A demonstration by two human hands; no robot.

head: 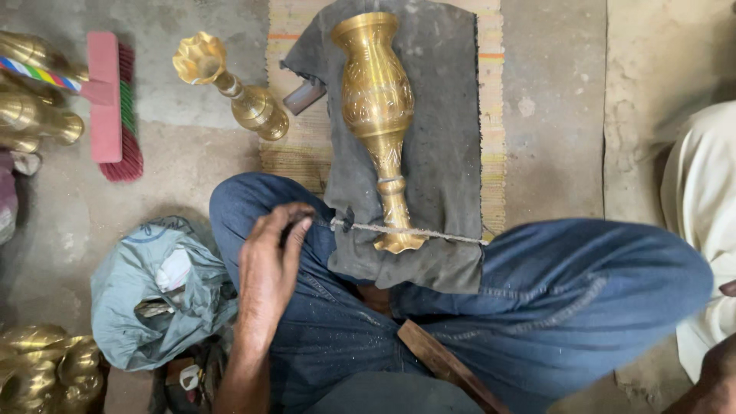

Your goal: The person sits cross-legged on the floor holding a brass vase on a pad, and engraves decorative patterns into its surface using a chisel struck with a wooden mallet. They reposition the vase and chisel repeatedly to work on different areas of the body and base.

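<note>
A tall engraved brass vase (377,107) lies on its side on a dark grey cloth (445,138), its mouth pointing away and its foot near my crossed legs in blue jeans. A thin pale cord (429,233) is stretched across the vase's foot and ends at my right knee. My left hand (272,264) rests on my left knee with its fingers pinched on the cord's left end. My right hand is out of view. A bare arm (713,379) shows at the bottom right corner, and I cannot tell whose it is.
A striped woven mat (491,84) lies under the cloth on a concrete floor. A second brass vase (230,84) and a pink brush (111,107) lie at the far left. More brass pieces (42,368) and a grey-green bag (161,287) are beside my left knee. A wooden stick (445,366) pokes from under my legs. A person in pale clothing (701,192) sits at the right.
</note>
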